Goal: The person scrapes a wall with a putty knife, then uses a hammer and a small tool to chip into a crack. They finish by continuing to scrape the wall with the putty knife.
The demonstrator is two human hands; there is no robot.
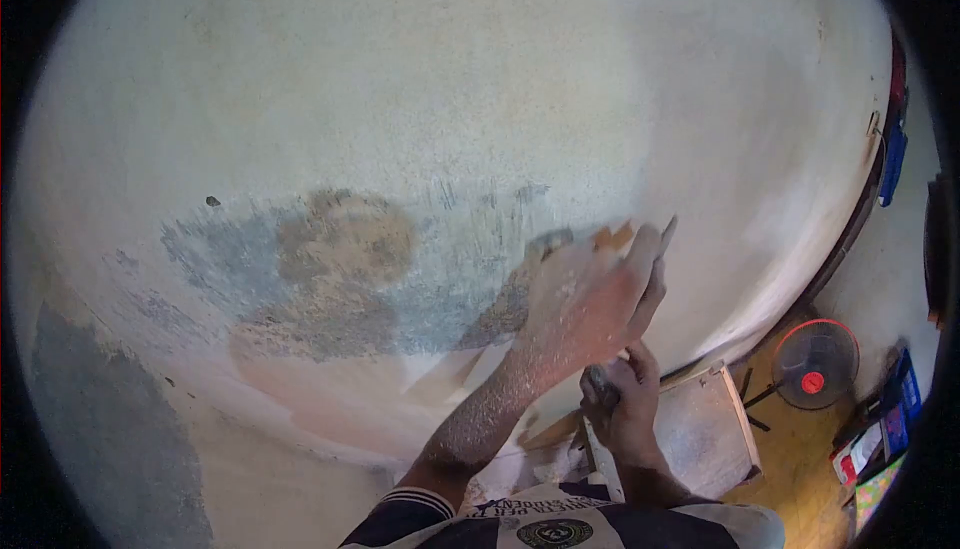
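My left hand (585, 299), coated in white dust, reaches across in front of the wall (480, 79). Its fingers are bent, and an orange-brown piece (613, 237) and a thin grey pointed edge (669, 232) show past them; what it grips is mostly hidden. Lower down and nearer my body, my right hand (630, 399) is closed around a grey, dusty, rounded object (602, 385) whose kind I cannot tell. Left of my left hand lies a rough grey-blue patch (440, 299) in the pale wall coating, with my shadow over part of it.
A small hole (212, 201) marks the wall on the left. Below my right hand stands a dusty board or box top (700, 429). A fan with a red rim (815, 364) is on the yellowish floor at right, near blue and red items (895, 414).
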